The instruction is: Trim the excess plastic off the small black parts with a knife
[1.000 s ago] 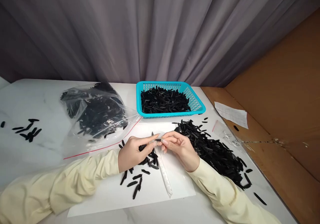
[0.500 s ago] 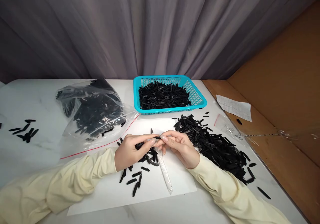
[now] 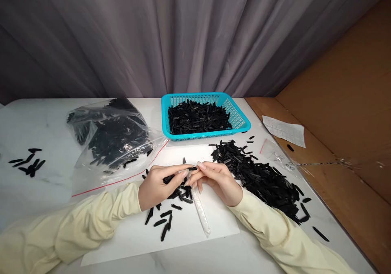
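Observation:
My left hand [image 3: 159,186] pinches a small, slim black piece [image 3: 192,169] between thumb and forefinger above the white sheet [image 3: 128,239]. At the piece's other end are the closed fingertips of my right hand [image 3: 220,180], partly hiding it. Beneath both hands lies a knife [image 3: 200,213] with a white, wrapped-looking handle, its dark tip poking out beyond my fingers. Similar loose black pieces [image 3: 166,223] are scattered on the sheet under and in front of my left hand. A large heap of black pieces [image 3: 259,180] spreads to the right of my right hand.
A blue perforated basket [image 3: 207,136] holding many black pieces stands at the back. Left of it lies a clear zip bag [image 3: 116,135] full of them. A small black cluster [image 3: 32,166] sits far left. Cardboard [image 3: 336,115] walls the right side, with a paper slip [image 3: 284,130] on it.
My right fingertips have shifted slightly, showing more of the black piece's end. The whole view has moved a little; otherwise the things lie as before.

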Demonstrator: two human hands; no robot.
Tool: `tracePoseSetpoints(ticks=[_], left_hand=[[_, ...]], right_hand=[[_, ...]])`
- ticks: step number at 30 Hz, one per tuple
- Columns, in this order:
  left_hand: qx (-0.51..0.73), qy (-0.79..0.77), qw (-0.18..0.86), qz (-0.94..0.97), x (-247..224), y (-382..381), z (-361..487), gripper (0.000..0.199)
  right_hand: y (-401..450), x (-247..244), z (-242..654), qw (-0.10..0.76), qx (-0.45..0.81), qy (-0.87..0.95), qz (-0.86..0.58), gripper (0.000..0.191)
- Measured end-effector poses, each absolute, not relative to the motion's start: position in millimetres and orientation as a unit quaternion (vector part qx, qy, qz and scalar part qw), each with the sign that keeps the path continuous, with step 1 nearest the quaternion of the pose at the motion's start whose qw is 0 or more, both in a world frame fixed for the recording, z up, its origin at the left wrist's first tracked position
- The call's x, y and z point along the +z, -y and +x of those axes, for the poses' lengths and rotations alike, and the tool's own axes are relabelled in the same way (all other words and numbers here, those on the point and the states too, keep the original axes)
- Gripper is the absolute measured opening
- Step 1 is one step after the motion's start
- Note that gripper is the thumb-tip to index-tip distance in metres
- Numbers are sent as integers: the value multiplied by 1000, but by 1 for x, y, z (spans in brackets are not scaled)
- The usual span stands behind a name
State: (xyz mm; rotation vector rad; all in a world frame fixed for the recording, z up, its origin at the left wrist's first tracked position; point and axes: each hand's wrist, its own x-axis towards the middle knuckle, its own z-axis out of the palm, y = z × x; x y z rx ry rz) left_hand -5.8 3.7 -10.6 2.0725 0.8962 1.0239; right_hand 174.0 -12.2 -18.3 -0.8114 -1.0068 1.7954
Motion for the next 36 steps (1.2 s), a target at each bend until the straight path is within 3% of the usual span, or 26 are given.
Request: tracePoseSetpoints(ticks=[36], left_hand=[[393, -310, 310, 808, -8, -2, -6, 27]], right_hand=[[14, -19, 173, 436, 691, 478, -323, 30]])
